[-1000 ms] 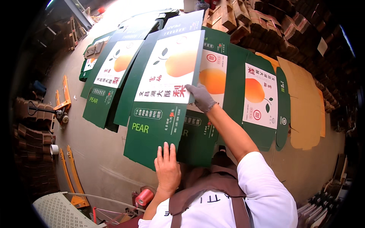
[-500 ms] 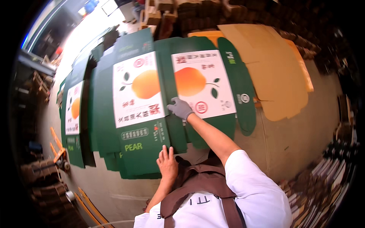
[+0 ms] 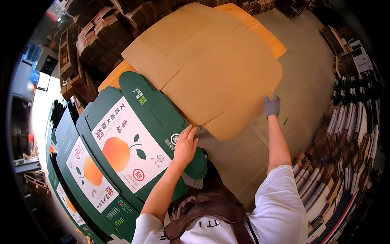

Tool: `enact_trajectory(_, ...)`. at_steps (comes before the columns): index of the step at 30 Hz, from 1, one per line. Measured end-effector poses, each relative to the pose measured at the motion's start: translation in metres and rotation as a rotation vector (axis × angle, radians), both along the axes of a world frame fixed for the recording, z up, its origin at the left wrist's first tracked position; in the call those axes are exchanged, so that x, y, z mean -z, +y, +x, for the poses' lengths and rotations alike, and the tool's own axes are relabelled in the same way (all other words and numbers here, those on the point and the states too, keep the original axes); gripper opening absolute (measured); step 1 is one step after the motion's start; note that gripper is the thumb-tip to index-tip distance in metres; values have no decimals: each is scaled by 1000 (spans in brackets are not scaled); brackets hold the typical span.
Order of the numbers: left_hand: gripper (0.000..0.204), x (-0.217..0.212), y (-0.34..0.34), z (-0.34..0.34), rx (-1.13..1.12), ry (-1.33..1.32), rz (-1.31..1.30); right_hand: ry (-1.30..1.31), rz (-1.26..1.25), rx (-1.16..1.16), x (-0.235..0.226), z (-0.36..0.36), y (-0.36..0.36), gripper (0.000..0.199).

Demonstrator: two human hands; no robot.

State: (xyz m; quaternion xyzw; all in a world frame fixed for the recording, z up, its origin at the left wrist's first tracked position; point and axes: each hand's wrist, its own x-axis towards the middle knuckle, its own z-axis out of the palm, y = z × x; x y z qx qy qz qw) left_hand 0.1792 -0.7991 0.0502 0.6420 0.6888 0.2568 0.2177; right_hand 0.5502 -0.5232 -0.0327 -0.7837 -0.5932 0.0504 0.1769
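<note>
My bare left hand (image 3: 186,147) lies with its fingers stretched out over the rounded right end of a flat green cardboard box blank (image 3: 156,118). The blank has white panels printed with an orange-yellow pear. In a grey glove, my right hand (image 3: 272,106) is held out beside the right edge of a large plain brown cardboard sheet (image 3: 219,73). Its thumb and fingers are apart, and nothing shows between them. Whether it touches the sheet I cannot tell. The sheet's left edge lies next to the green blank.
Under the brown sheet an orange-yellow board (image 3: 260,30) sticks out. More green blanks (image 3: 61,162) lie in layers at the left. Bundled cardboard stacks (image 3: 99,42) stand at the back left, and stacked flat cartons (image 3: 317,193) line the right.
My view has swung to the right. My right hand has left the green blanks and reached out to the brown sheet's right side. My left hand now rests on the blank's right end.
</note>
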Motion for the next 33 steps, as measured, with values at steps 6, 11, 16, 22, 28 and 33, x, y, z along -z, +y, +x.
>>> enact_trajectory(6,60,29,130,-30,-101,308,-147,513,-225,279,34,60,61,70)
enact_trajectory(11,69,38,133,-16,-95,320,-128,1258,-88,141,6,95,61,42)
enact_trajectory(16,63,19,132,-17,-192,196,-117,1276,134,-125,-111,64,62,33)
enact_trajectory(22,52,-54,124,-53,-328,-81,158,1306,465,-430,-374,-41,-12,29)
enact_trajectory(28,63,-207,31,-189,-475,-1238,302,991,711,-1014,-498,-159,-152,15)
enact_trajectory(33,79,-253,-155,-312,35,-1696,512,229,1054,-1651,-501,-237,-257,33)
